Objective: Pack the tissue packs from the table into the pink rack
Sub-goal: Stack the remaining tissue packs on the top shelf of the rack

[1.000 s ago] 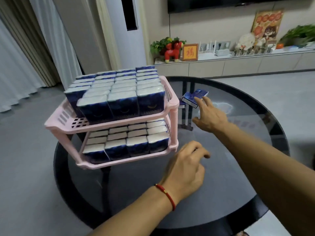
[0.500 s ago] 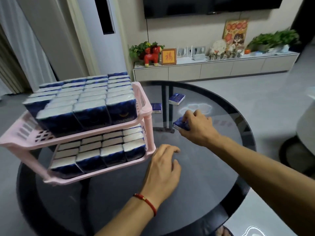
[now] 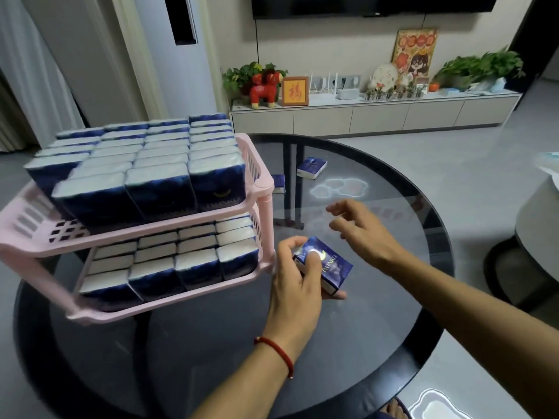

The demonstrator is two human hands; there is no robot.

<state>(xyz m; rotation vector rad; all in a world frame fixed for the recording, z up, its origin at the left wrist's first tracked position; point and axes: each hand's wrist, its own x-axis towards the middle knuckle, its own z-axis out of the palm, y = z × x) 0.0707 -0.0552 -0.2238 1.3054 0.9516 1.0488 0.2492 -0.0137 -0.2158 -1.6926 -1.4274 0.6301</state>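
A two-tier pink rack (image 3: 260,189) stands on the left of the round glass table (image 3: 393,297), both tiers filled with rows of dark blue tissue packs. My left hand (image 3: 293,285) grips a blue tissue pack (image 3: 329,267) just right of the rack's lower tier, thumb on its top. Beyond it my right hand (image 3: 360,234) hovers above the glass, fingers spread and holding nothing. Another tissue pack (image 3: 311,168) lies on the far side of the table. A third pack (image 3: 278,183) peeks out behind the rack's corner post.
A white TV cabinet (image 3: 375,114) with plants and ornaments runs along the back wall. A pale round seat (image 3: 538,234) stands right of the table. A tall white air conditioner (image 3: 169,55) is behind the rack.
My right hand brought a pack from the far side toward me and let it go to my left hand, which now holds it. The right hand has lifted away, fingers spread.
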